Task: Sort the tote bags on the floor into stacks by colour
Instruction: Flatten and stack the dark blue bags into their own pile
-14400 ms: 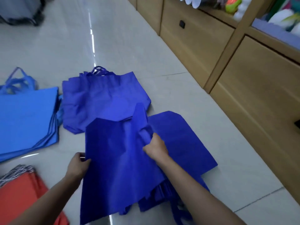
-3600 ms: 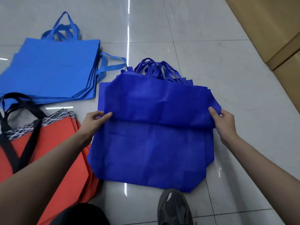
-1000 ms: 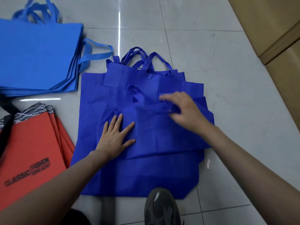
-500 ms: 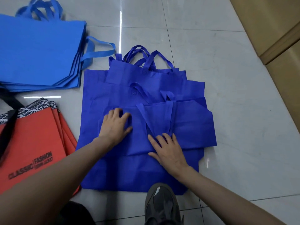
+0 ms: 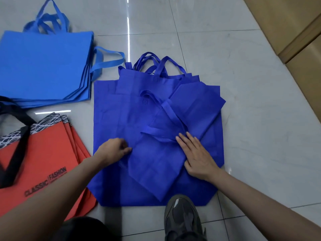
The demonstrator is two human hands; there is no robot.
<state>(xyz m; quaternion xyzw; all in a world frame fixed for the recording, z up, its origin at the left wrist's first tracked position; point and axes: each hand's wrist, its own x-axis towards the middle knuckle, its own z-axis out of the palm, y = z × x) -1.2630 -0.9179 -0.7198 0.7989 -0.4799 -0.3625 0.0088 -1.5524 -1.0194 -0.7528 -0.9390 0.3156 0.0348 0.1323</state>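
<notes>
A stack of royal blue tote bags [image 5: 112,119] lies flat on the floor in front of me, handles pointing away. On top of it sits a smaller folded royal blue bag [image 5: 191,110], turned at an angle, its handle strap lying across it. My left hand [image 5: 112,151] pinches the folded bag's left edge with curled fingers. My right hand [image 5: 196,155] lies flat with spread fingers on its lower right part. A lighter blue stack [image 5: 43,66] is at the upper left, an orange-red stack [image 5: 46,162] with black handles at the lower left.
My grey shoe [image 5: 182,218] touches the near edge of the royal blue stack. Wooden cabinet fronts [image 5: 295,23] run along the upper right. Glossy grey floor tiles [image 5: 260,110] lie between the bags and the cabinets.
The folded top bag has rotated from square to diagonal on the stack. My left hand has gone from flat to pinching its edge, and my right hand has shifted right.
</notes>
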